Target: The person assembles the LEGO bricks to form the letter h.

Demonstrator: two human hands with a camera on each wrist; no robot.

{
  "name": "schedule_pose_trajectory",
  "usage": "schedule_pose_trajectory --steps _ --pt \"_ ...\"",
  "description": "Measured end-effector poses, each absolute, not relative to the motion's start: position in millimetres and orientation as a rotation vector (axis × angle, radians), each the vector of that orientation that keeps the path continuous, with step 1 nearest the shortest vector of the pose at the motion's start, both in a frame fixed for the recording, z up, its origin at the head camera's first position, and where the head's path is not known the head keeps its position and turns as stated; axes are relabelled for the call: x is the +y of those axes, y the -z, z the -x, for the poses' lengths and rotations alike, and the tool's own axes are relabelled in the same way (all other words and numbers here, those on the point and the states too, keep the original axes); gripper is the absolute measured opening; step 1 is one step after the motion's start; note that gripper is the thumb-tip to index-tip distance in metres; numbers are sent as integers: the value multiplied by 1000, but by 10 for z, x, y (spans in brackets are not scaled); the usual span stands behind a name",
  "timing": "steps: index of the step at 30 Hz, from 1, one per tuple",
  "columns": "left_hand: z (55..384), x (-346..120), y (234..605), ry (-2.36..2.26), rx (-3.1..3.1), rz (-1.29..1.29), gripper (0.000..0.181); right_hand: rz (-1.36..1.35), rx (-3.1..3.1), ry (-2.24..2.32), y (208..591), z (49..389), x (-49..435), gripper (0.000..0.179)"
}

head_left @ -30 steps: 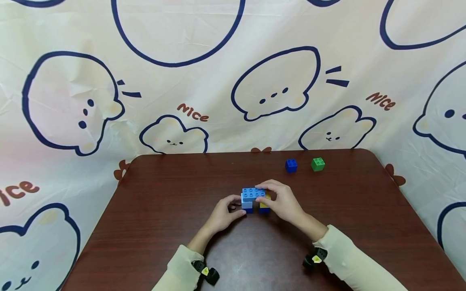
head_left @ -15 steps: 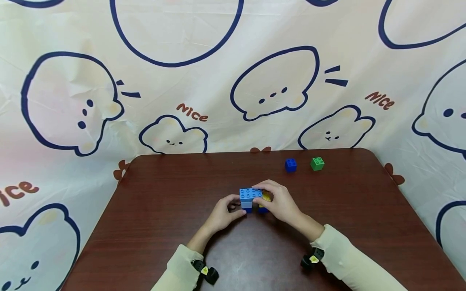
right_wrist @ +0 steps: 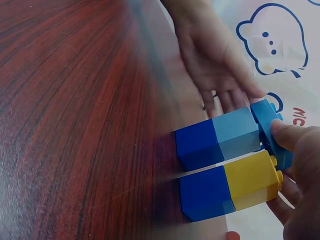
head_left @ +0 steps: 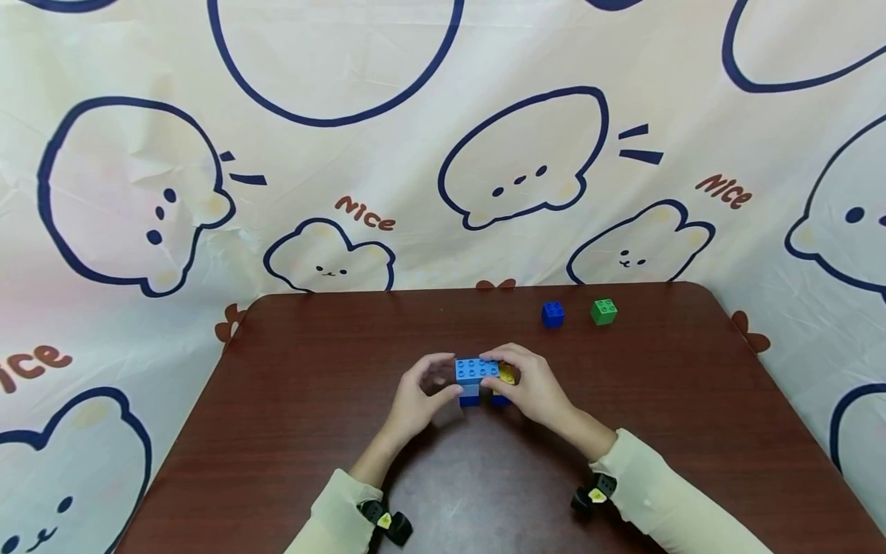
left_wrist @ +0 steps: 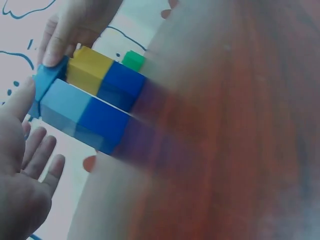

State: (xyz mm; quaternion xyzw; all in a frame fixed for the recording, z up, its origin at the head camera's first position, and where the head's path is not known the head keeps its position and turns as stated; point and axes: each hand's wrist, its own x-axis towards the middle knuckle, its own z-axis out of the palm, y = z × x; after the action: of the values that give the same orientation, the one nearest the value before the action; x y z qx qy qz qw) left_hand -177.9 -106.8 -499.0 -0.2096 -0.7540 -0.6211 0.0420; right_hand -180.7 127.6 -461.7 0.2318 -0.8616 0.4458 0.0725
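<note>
My right hand [head_left: 536,385] pinches a long light-blue toy brick [head_left: 476,371] between thumb and fingers. One end of this brick lies over a stack made of a light-blue brick [right_wrist: 235,132] on a dark-blue brick [right_wrist: 197,145]; a narrow gap shows between them in the right wrist view. Alongside stands a second stack, a yellow brick [left_wrist: 89,70] on a dark-blue brick [left_wrist: 121,86], partly behind my right hand in the head view. My left hand [head_left: 414,396] is at the long brick's left end, thumb tip near or touching it, other fingers loosely extended.
Towards the back right of the brown table [head_left: 311,446] stand a small blue brick [head_left: 552,315] and a green brick [head_left: 604,312]. A cloth [head_left: 415,169] printed with cartoon figures hangs behind the table.
The long brick and my right hand have shifted slightly left. My left hand has risen from the lower part of the left stack towards the long brick's end, its fingers spreading wider.
</note>
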Motion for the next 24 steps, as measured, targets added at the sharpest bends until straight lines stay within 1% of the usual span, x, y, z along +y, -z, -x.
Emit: schedule_pose_trajectory --steps 8,14,17,21,24 --pt "1818 -1029 4905 1952 -2270 690 41 -693 -2593 -1317 4626 1801 1273 34" --pt "1814 -983 4895 1874 -2316 634 34 -712 -2585 -1327 4636 1801 1281 36" --pt "1810 -978 4896 1826 -2339 616 33 -723 -2576 -1330 4665 1802 1298 47" --pt "1814 -974 4897 1797 -2348 626 33 -709 -2573 -1340 4729 1801 1347 65" --pt "1819 -972 4894 1795 -2348 635 33 -690 -2604 -1345 4778 1780 1392 72"
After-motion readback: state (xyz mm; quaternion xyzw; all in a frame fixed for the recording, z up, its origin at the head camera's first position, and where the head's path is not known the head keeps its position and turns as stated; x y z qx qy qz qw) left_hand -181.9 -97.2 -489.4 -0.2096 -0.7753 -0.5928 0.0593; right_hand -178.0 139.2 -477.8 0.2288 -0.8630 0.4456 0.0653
